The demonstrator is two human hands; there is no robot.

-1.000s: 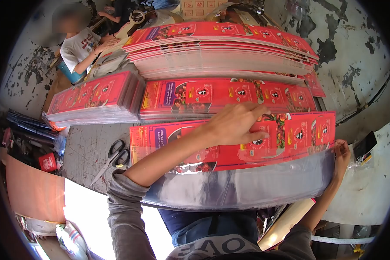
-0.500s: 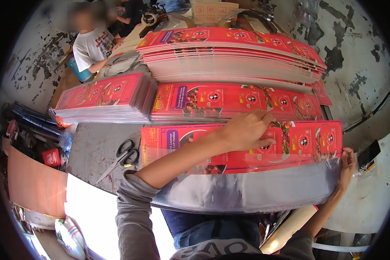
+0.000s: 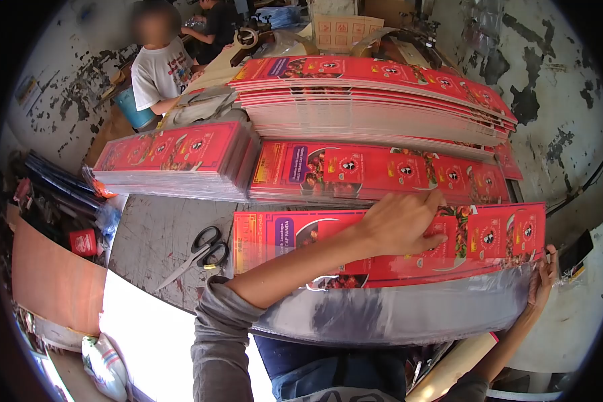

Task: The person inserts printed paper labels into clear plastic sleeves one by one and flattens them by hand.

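A long red printed card (image 3: 409, 264) with food pictures lies across the near side of the table. Clear plastic (image 3: 395, 308) covers its lower part and extends toward my body, apparently a sleeve. My left hand (image 3: 405, 224) rests on the card right of its middle, thumb and forefinger apart and the other fingers bent underneath. At the right end, my right hand (image 3: 543, 278) grips the edge of the clear plastic beside the card's corner. Black-handled scissors (image 3: 204, 253) lie on the table left of the card.
Behind the card are a red printed stack (image 3: 382, 171), a taller stack (image 3: 375, 110) and a plastic-wrapped stack (image 3: 174, 157) at left. A tape roll (image 3: 246, 38) sits at the back. One person (image 3: 161, 74) works at far left, another (image 3: 218, 30) behind.
The whole view has shifted, so everything sits slightly lower and further right. Both hands keep nearly the same places on the card and the plastic.
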